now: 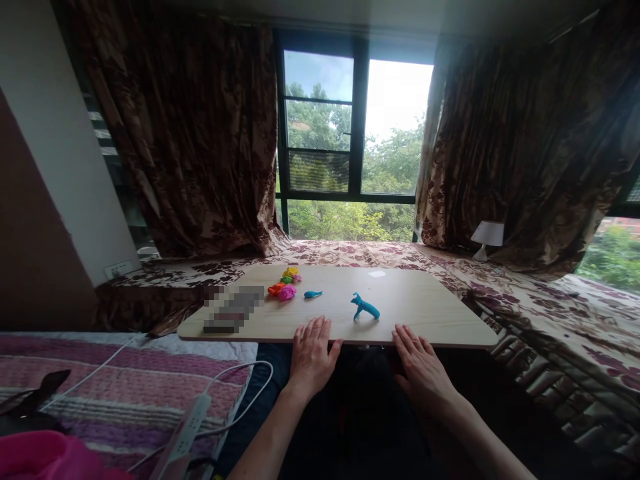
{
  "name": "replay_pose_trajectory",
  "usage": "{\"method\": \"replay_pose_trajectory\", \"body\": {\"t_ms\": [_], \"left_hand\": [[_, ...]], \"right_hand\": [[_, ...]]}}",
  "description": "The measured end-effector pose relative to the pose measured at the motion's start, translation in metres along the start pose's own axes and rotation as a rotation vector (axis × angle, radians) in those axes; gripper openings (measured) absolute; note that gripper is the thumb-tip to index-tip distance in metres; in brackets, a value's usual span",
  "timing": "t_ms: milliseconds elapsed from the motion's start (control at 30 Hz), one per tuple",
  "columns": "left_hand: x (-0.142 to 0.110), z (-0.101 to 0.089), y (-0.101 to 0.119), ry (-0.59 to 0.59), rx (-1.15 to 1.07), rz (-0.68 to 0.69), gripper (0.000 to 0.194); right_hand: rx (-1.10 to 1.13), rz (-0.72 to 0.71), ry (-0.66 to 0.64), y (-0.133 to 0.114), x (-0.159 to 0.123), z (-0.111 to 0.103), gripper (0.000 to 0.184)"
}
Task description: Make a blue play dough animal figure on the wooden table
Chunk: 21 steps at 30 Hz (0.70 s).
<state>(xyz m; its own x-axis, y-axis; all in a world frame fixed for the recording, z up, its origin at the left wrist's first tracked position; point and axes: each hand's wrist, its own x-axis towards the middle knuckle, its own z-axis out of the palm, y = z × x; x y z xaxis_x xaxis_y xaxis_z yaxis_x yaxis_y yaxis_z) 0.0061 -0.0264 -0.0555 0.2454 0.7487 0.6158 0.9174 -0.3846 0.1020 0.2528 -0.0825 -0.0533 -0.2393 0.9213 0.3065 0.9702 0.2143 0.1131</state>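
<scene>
Beige tabletop (425,300) stands before a bright window (357,133) between floral curtains (200,147).

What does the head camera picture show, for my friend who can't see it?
The left hand and right hand lie palm-down at the near edge of a pale table. On it sit a bent blue shape, a small blue piece and bright coloured lumps, with a window beyond.

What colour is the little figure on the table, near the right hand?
The figure is bright blue; it shows in the head view.
</scene>
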Motion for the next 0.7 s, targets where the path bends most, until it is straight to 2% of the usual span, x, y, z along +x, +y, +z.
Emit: {"method": "replay_pose_trajectory", "body": {"t_ms": [67, 267, 333, 533, 700], "left_hand": [[0.0, 0.0, 0.0, 0.0, 0.001, 0.0, 0.045], [0.0, 0.002, 0.0, -0.003, 0.006, 0.0, 0.046], [0.0, 0.001, 0.0, 0.003, 0.006, 0.0, 0.045], [0.0, 0.001, 0.0, 0.004, 0.005, 0.004, 0.045], [0.001, 0.002, 0.0, 0.01, 0.007, 0.006, 0.045]], "right_hand": [[0.009, 0.012, -0.014, 0.002, 0.003, -0.001, 0.08], [0.031, 0.085, -0.029, 0.02, 0.04, 0.001, 0.078], [0.03, 0.084, -0.024, 0.019, 0.037, 0.002, 0.078], [0.02, 0.022, -0.006, 0.003, 0.003, 0.001, 0.081], [0.042, 0.083, -0.047, 0.014, 0.026, 0.002, 0.082]]}}
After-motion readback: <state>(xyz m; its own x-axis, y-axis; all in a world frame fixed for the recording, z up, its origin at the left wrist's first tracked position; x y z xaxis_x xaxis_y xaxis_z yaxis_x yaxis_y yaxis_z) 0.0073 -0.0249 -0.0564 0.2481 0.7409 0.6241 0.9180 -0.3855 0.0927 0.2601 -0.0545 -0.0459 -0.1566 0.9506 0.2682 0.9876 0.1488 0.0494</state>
